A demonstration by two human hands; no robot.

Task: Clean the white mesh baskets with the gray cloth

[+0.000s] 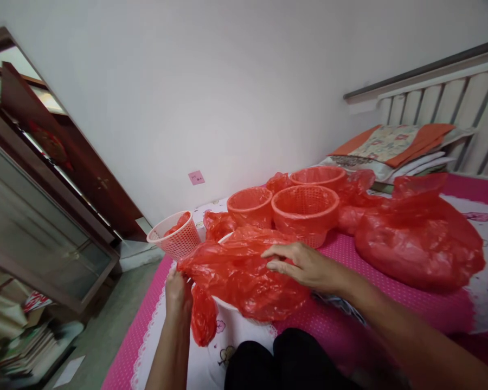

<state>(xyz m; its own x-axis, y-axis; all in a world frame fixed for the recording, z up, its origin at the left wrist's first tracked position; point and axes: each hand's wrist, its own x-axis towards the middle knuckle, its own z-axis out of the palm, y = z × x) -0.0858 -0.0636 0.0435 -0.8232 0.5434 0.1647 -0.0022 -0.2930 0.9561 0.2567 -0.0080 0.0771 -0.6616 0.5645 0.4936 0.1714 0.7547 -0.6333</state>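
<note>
A red plastic bag (236, 271) is spread over a white basket (228, 306) right in front of me on the bed. My left hand (177, 292) grips the bag's left edge at the basket's rim, fingers closed on the plastic. My right hand (301, 264) lies flat on top of the bag, fingers stretched out to the left. Behind the bag stand three orange-red mesh baskets (305, 208) lined with red bags, and a white mesh basket (174, 235) with a red bag inside stands at the bed's far left corner.
A big heap of red plastic bags (418, 238) lies to the right on the pink bedspread (390, 303). Folded pillows (390, 149) are stacked by the headboard. A dark wooden cabinet (44, 206) stands left, with papers on the floor. My dark-trousered knees (280, 360) are at the bottom.
</note>
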